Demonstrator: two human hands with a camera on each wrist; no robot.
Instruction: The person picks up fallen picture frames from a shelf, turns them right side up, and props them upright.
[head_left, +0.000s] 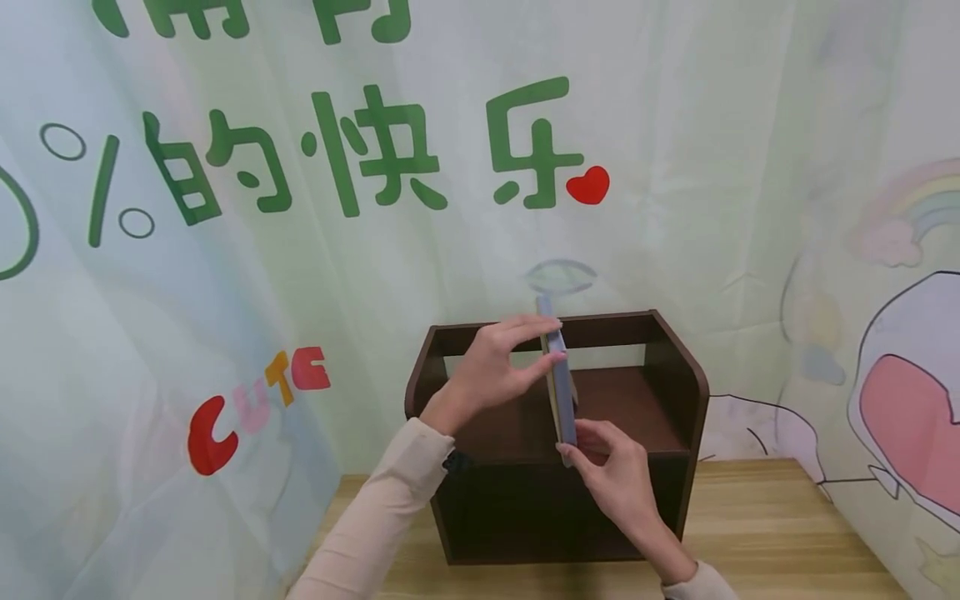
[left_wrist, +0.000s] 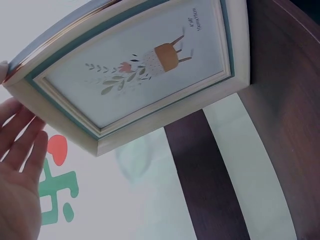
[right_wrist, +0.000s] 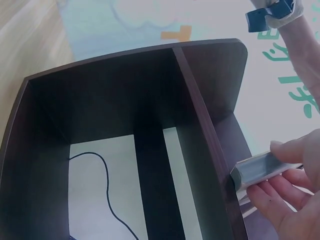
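A picture frame (head_left: 562,392) with a cream border and a blue-grey edge stands upright, seen edge-on in the head view. Its front shows a drawing of a plant on a stool in the left wrist view. My left hand (head_left: 498,358) holds the upper part between thumb and fingers. Lower down, my right hand (head_left: 615,471) pinches the bottom end, also visible in the right wrist view as a hand (right_wrist: 292,195). Behind and below is a dark brown two-level shelf (head_left: 678,392). The frame's lower corner is close to the middle board's front edge; contact cannot be told.
The shelf stands on a wood-grain tabletop (head_left: 780,508). Printed curtains (head_left: 465,242) hang behind and along both sides. A thin dark cable (right_wrist: 107,185) shows through the open back of the lower compartment.
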